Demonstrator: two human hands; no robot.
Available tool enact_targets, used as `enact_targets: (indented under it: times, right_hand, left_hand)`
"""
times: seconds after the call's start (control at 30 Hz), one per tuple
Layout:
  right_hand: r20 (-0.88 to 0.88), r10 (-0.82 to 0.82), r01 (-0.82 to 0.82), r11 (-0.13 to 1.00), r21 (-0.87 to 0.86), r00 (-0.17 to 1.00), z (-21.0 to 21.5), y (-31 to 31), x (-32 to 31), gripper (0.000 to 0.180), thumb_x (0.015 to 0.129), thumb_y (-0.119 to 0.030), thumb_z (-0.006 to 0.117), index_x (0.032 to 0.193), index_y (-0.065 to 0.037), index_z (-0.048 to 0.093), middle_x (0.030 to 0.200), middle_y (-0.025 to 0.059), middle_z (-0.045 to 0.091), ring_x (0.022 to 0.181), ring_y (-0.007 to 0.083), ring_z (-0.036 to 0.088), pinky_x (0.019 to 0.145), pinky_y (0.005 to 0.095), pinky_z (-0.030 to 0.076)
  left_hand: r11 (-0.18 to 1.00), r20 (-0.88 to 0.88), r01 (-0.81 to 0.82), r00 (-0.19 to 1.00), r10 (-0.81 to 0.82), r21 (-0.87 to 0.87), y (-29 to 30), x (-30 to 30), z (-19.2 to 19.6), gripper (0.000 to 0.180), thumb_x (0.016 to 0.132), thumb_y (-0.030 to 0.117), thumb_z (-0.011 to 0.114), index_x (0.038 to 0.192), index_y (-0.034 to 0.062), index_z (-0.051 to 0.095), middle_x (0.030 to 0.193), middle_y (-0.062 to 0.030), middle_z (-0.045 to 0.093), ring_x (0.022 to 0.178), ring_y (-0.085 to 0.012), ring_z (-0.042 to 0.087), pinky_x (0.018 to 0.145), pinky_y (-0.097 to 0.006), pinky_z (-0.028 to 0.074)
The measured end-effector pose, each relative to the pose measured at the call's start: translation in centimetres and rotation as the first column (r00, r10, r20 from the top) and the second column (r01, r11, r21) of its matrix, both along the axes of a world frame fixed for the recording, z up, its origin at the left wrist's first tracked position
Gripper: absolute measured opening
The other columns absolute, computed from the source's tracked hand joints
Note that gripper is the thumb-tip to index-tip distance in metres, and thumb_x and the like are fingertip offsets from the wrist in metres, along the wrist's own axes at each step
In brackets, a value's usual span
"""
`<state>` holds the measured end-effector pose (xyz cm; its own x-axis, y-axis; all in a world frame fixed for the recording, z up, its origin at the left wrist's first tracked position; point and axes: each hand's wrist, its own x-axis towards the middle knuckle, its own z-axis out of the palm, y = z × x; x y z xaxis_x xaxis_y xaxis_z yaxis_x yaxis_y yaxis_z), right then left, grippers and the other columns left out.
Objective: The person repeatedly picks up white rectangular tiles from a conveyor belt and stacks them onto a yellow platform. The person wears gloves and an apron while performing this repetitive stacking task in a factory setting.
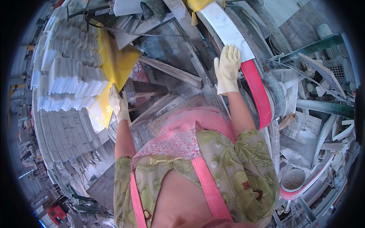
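Note:
My right hand, in a pale rubber glove, lies flat with fingers together on the near end of a white marble strip that rests on a red belt. My left hand, also gloved, hangs with fingers loosely apart beside the lower edge of a yellow sheet that drapes over stacked white tiles. It holds nothing that I can see.
Rows of stacked white stone tiles fill the left side. Dark grey slabs lie between my hands. A grey roller sits by the belt. Broken stone offcuts and a round bowl lie at the right.

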<state>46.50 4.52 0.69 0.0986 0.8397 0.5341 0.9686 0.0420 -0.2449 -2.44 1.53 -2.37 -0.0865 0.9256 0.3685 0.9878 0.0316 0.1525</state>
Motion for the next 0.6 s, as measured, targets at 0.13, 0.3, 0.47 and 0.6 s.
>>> enact_targets:
  times: [0.13,0.3,0.47,0.6]
  right_hand:
    - [0.002,-0.002,0.002,1.0,0.03,1.0,-0.1,-0.1,0.0,0.051,0.076,-0.018,0.075,0.116,0.006,0.056,0.117,0.0219,0.055,0.115,0.0395,0.051,0.105,0.048,0.041]
    - [0.0,0.0,0.0,1.0,0.015,1.0,0.1,-0.3,-0.1,0.051,0.078,-0.018,0.075,0.117,0.008,0.056,0.118,0.0232,0.055,0.115,0.04,0.051,0.106,0.0485,0.04]
    - [0.057,0.0,0.0,1.0,-0.002,0.998,0.0,-0.7,0.2,0.053,0.08,-0.019,0.072,0.12,0.011,0.057,0.118,0.0247,0.057,0.115,0.0399,0.052,0.108,0.0486,0.039]
    - [0.011,0.012,-0.012,1.0,0.017,1.0,-0.9,-1.2,0.4,0.054,0.084,-0.022,0.069,0.128,0.006,0.056,0.116,0.0193,0.059,0.112,0.0372,0.054,0.102,0.0475,0.043]
  left_hand:
    - [1.0,0.002,-0.014,1.0,0.014,-0.021,0.0,-0.1,-0.1,0.066,0.086,0.013,0.073,0.145,-0.004,0.05,0.144,-0.0249,0.056,0.137,-0.0404,0.05,0.117,-0.045,0.038]
    - [1.0,-0.015,-0.004,1.0,0.004,-0.004,0.2,-0.4,-0.4,0.067,0.086,0.015,0.073,0.146,-0.0044,0.049,0.143,-0.0255,0.056,0.137,-0.0405,0.05,0.117,-0.045,0.038]
    - [0.999,-0.088,0.01,0.996,-0.007,0.038,0.5,-1.2,-1.1,0.068,0.086,0.018,0.075,0.145,-0.0038,0.05,0.14,-0.0259,0.059,0.132,-0.0418,0.054,0.114,-0.046,0.041]
    - [0.997,-0.094,0.059,0.994,-0.055,0.044,0.5,-1.7,-1.5,0.067,0.086,0.02,0.076,0.144,-0.0032,0.051,0.138,-0.0261,0.061,0.13,-0.0426,0.056,0.112,-0.046,0.043]
